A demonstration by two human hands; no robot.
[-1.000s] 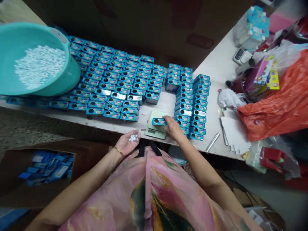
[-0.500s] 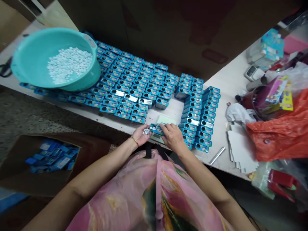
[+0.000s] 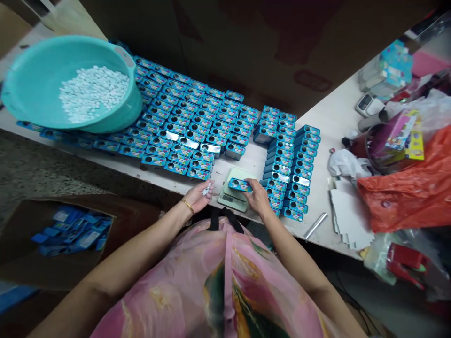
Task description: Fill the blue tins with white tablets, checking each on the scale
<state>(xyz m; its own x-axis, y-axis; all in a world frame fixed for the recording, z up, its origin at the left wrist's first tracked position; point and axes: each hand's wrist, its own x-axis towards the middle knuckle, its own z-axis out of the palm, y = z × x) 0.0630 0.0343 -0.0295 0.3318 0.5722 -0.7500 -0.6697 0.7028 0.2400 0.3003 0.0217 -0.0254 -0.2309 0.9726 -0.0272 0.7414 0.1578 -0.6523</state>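
Note:
My right hand (image 3: 258,196) grips the right end of a small blue tin (image 3: 240,184) with a round hole in its top. The tin is over the pale green kitchen scale (image 3: 233,201); whether it touches the pan I cannot tell. My left hand (image 3: 198,196), palm up with curled fingers and a gold bracelet at the wrist, holds a few white candy pellets (image 3: 206,189). Rows of similar blue tins (image 3: 183,126) stand left of the scale, and more tins (image 3: 280,167) stand to its right.
A turquoise basin (image 3: 31,94) of white pellets (image 3: 93,91) stands at the left. A cardboard box (image 3: 123,234) with blue packages is below the table. At the right are a metal tube (image 3: 315,226), white card sheets (image 3: 352,213) and an orange plastic bag (image 3: 401,197). A large brown carton (image 3: 229,47) is behind.
My right hand has moved the tin away from my left hand to over the scale. My left hand has drawn left and holds fewer visible pellets.

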